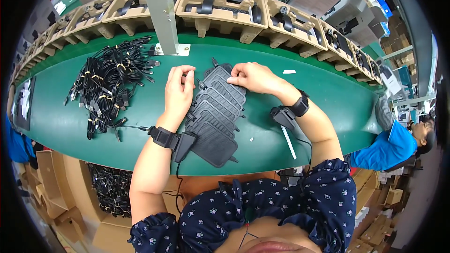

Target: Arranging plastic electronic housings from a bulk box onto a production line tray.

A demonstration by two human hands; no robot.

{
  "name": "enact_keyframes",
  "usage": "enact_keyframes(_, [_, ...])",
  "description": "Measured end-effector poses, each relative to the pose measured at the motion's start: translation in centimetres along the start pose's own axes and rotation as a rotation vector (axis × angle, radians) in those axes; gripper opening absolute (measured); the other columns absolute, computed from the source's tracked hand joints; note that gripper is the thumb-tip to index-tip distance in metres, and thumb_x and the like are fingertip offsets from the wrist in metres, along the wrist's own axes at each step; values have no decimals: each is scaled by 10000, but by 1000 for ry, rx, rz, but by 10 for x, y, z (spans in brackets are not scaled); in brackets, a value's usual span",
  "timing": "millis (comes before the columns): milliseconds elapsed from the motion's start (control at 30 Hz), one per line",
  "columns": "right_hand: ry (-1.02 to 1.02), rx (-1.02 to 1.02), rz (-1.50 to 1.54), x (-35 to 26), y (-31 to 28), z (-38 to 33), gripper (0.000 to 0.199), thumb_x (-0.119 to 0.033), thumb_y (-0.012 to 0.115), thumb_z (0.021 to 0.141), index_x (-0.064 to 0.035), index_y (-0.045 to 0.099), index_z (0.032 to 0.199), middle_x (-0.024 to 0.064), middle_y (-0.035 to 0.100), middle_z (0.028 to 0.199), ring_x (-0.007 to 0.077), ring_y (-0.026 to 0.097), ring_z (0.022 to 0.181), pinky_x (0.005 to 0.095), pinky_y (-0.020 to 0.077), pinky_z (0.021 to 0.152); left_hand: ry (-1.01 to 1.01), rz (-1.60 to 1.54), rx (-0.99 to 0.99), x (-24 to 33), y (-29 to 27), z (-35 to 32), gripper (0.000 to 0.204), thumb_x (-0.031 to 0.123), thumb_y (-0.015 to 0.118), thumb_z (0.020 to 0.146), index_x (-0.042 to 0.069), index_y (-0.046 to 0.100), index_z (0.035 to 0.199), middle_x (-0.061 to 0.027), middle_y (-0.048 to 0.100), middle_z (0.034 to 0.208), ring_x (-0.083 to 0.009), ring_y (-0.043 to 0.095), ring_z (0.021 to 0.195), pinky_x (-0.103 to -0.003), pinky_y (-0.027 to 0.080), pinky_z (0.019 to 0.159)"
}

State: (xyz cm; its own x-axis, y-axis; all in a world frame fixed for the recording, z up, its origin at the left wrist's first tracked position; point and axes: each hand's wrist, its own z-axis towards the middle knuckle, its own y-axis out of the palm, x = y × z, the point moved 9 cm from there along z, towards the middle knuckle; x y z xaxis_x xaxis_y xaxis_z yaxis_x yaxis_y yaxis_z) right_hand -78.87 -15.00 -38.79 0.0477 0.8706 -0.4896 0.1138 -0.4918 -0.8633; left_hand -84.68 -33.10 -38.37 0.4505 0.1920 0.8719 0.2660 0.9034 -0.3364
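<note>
Several flat dark grey ribbed pads [213, 112] lie overlapping in a slanted row on the green belt [323, 107], from near the table's front edge to the far side. My left hand [178, 93] rests at the row's left side, fingertips pinching a small black part on the edge of an upper pad. My right hand [253, 78] presses its fingers on the top pad [220, 76] of the row. Both wrists wear black bands with small black boxes attached.
A heap of bundled black cables [110, 82] lies left of my hands. Brown pulp trays [220, 7] holding black parts line the far side. A grey metal post [161, 11] stands behind the pads. A person in blue [389, 147] sits at right. Cardboard boxes stand below the table.
</note>
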Motion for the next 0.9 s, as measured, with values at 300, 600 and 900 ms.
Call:
enact_keyframes(300, [-94,411,330,14,-57,-18,216,-213,624,844,-34,504,832,-13,475,654,69,427,609,245,383,547,25,73,16,2,-3,-3,122,106,526,879,28,576,960,-48,524,862,-118,487,636,-245,428,584])
enact_keyframes(600, [237,1224,283,211,-214,-80,244,-257,636,835,-26,558,816,-31,508,614,57,421,564,237,367,525,125,120,-20,-1,4,1,120,98,488,911,23,553,980,-7,494,881,-56,473,641,-176,388,493])
enact_keyframes(900, [382,1053,41,251,-219,-69,315,-343,642,803,-41,556,808,49,551,642,154,498,593,304,416,576,100,150,-20,-5,3,1,120,92,487,909,23,551,985,-16,510,894,-57,485,656,-172,392,492])
